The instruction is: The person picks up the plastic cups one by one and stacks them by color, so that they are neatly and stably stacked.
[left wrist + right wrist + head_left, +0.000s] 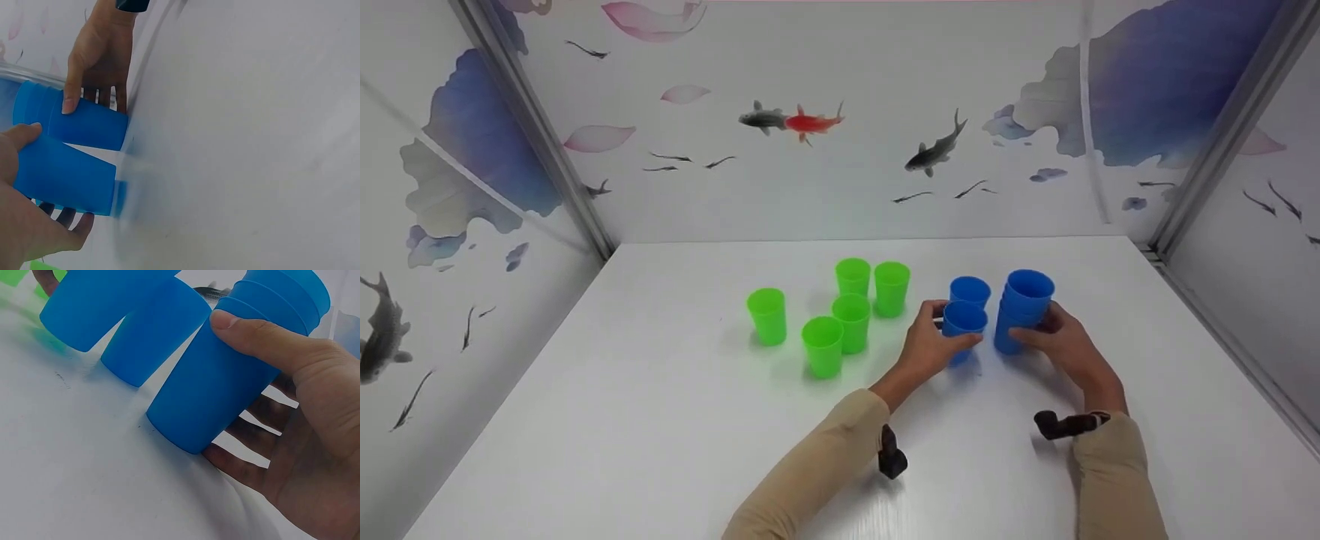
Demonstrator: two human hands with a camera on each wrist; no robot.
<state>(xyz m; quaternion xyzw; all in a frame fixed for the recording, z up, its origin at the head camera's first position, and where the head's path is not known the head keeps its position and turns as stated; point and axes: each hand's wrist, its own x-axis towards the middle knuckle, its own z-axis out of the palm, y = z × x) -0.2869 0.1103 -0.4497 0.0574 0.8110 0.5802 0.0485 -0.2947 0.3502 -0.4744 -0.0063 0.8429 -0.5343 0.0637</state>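
My left hand (924, 345) grips a blue cup (964, 321) by its sides, thumb on the near side; the cup is upright and seems slightly above the table. Right behind it stands another blue cup (970, 288), partly hidden in the head view. To the right, my right hand (1069, 346) holds an upright stack of nested blue cups (1027, 300), with its thumb across the front. In the right wrist view the base of this stack (197, 405) meets the tabletop. Several rims show at its upper end.
Several green cups stand upright left of my hands, among them a lone one (767, 319) at the far left and a front one (823, 349). The white table (660, 435) is bounded by printed panels (825, 195) at the back and sides.
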